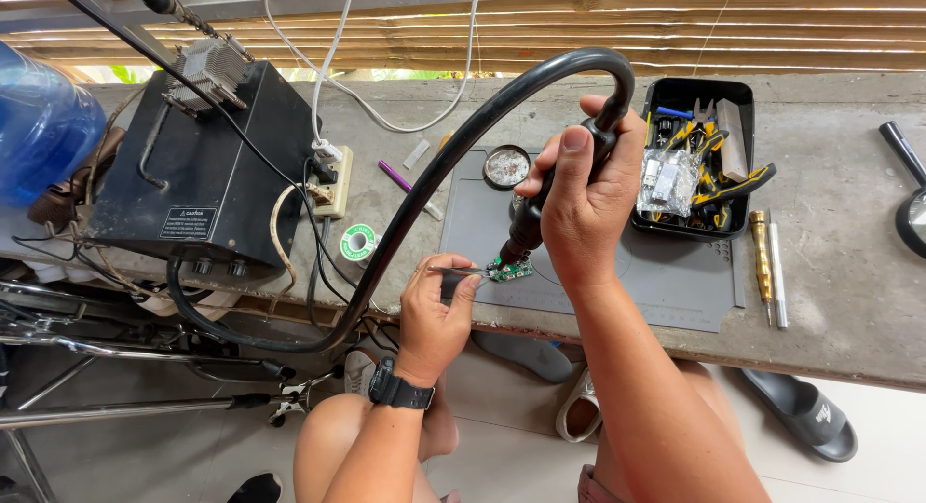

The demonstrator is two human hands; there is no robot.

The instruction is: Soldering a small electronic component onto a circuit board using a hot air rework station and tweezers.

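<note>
My right hand [579, 199] grips the black handle of a hot-air tool [529, 223], its nozzle pointing down at a small green circuit board [511, 270] on a grey work mat [666, 281]. A thick black hose [424, 190] arcs from the handle over to a black station box [207, 165] at the left. My left hand [436, 305], with a black watch on its wrist, holds thin metal tweezers [455, 269] whose tips touch the board's left edge.
A black tray [738, 228] of pliers and small tools sits right of the mat, with a brass tool [761, 254] beside it. A solder spool [357, 241], power strip [335, 180], round tin [506, 165], blue water jug [39, 122] and magnifier [912, 209] lie around. Sandals rest on the floor.
</note>
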